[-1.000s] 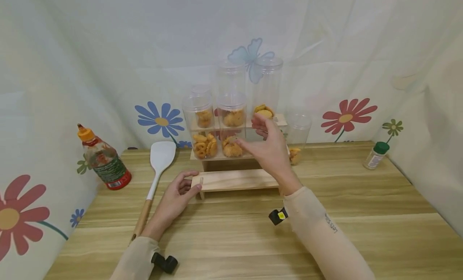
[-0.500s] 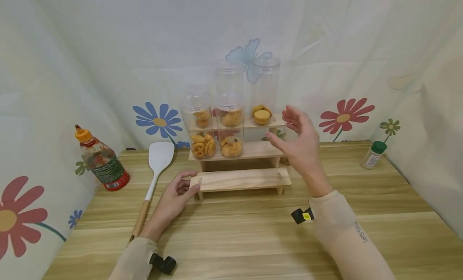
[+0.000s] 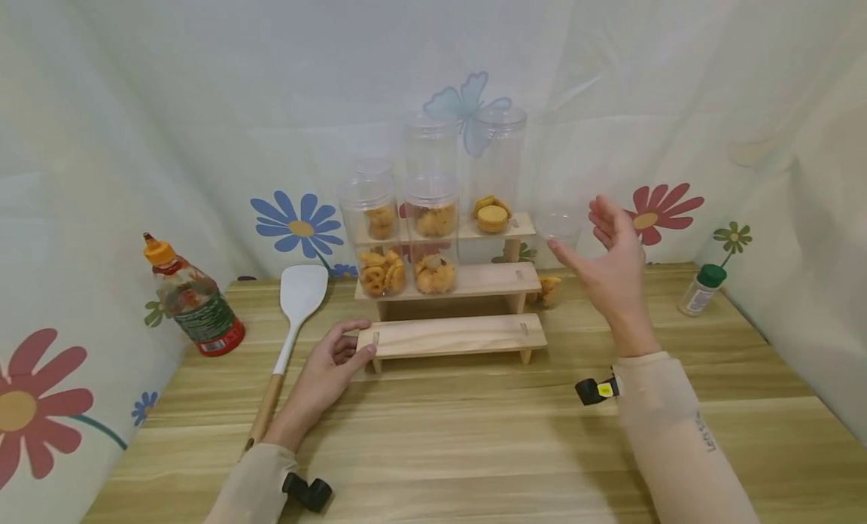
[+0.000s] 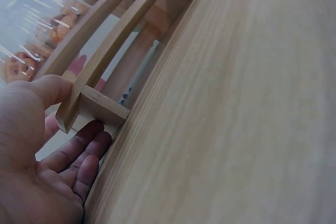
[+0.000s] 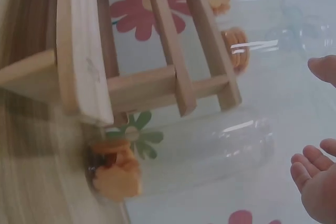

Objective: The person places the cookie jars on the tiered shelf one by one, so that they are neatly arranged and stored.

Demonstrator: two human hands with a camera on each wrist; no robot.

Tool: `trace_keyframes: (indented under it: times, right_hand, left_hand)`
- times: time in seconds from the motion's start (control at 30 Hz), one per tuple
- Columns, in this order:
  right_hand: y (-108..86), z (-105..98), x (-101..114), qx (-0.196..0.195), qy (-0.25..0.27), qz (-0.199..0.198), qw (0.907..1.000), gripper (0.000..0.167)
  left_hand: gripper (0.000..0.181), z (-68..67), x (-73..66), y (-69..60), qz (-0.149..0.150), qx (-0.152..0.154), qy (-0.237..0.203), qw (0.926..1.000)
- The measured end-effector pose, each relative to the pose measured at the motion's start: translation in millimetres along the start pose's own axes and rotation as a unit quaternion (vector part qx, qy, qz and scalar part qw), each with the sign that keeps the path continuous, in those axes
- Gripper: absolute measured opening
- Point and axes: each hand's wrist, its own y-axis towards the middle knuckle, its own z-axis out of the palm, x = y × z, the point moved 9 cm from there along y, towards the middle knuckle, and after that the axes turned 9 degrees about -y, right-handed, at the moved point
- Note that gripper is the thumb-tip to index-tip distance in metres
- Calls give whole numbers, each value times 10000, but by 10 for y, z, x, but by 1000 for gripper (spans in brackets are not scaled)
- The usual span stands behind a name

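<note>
A three-step wooden display stand [image 3: 460, 336] stands on the table. My left hand [image 3: 328, 373] holds the left end of its lowest step, thumb on the front edge and fingers around the end; the left wrist view shows the fingers by the step's leg [image 4: 102, 103]. To the right of the stand, my right hand [image 3: 612, 279] is in the air, fingers spread and holding nothing. Nearest to it is a clear jar [image 5: 199, 150] with orange crackers at its bottom, upright on the table. On the middle step are a pretzel jar [image 3: 381, 272] and a cookie jar [image 3: 434, 272].
Taller clear jars, among them a sandwich-cookie jar [image 3: 493, 215], stand on the top step. At left are a sauce bottle [image 3: 203, 313] with an orange cap and a white spatula [image 3: 302, 290] with a wooden handle. A green-capped shaker [image 3: 702, 290] stands at far right before a flowered curtain.
My right hand has moved right, from in front of the stand's shelves to beyond the cracker jar, holding nothing throughout. My left hand keeps its hold on the lowest step.
</note>
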Motion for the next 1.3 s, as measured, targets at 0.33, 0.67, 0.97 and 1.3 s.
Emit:
trace_keyframes:
  times: [0.33, 0.67, 0.97, 1.3]
  right_hand:
    - [38, 170, -602, 502, 210, 725, 9959, 103]
    - [5, 369, -904, 705, 556, 815, 9926, 98]
    - [-27, 504, -1023, 788, 432, 812, 9926, 91]
    - [-53, 620, -1109, 1014, 236, 724, 9919, 88]
  left_hand:
    - [47, 1, 1, 8, 78, -55, 54, 9999]
    - [48, 1, -3, 1, 70, -60, 68, 9999]
    - [49, 4, 6, -1, 37, -33, 71, 10000]
    - [48, 1, -4, -3, 82, -39, 73, 9999]
